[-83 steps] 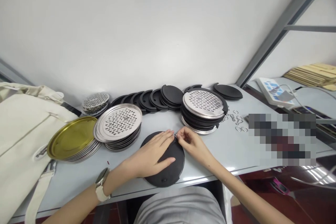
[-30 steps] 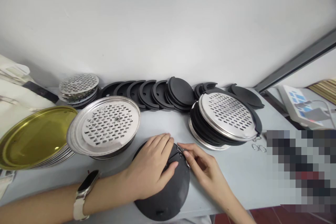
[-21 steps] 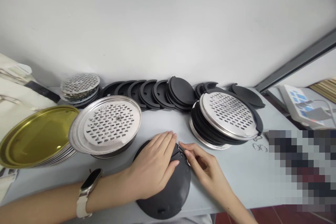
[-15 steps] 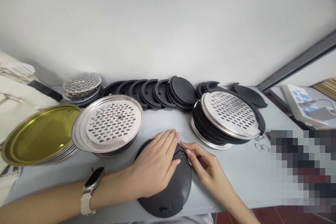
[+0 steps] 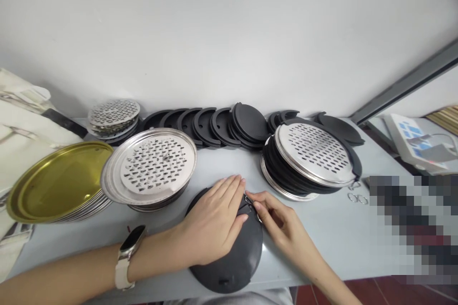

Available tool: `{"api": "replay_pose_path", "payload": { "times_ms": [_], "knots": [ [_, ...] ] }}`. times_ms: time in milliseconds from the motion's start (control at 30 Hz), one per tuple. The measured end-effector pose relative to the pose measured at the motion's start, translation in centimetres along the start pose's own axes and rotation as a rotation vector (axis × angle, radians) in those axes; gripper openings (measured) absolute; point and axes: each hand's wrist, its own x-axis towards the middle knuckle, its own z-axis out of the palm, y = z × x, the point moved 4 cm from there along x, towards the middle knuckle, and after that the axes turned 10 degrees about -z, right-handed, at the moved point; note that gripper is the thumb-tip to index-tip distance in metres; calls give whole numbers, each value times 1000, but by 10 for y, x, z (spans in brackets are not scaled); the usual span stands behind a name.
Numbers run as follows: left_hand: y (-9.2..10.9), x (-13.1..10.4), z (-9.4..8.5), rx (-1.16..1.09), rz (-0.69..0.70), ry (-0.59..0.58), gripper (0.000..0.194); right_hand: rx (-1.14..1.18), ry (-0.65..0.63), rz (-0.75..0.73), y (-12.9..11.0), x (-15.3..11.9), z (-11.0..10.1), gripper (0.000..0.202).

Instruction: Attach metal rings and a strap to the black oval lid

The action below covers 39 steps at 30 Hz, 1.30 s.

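Note:
A round black disc lies near the table's front edge. My left hand rests flat on it, fingers stretched out and side by side, a watch on the wrist. At the disc's upper right edge, my right hand pinches a small metal ring between thumb and forefinger. Part of the ring is hidden by the fingertips. Right of the hands stands a stack of black discs topped by a perforated metal plate. Loose metal rings lie beside that stack.
On the left are a perforated plate on a silver tray and gold trays. Black discs line the wall, with small grater plates at the back left. A white device sits at the far right.
Both hands keep the same hold on the disc and ring. The whole view has shifted very slightly; nothing else has visibly moved.

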Motion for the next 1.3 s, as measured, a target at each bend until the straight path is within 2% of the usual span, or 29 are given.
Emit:
{"api": "replay_pose_path", "payload": {
  "times_ms": [833, 1300],
  "knots": [
    [0, -3, 0, -17, -12, 35, 54, -114, 20, -16, 0, -7, 5, 16],
    [1, -5, 1, -7, -33, 51, 55, -228, 22, -68, -9, -9, 6, 15]
  ]
}}
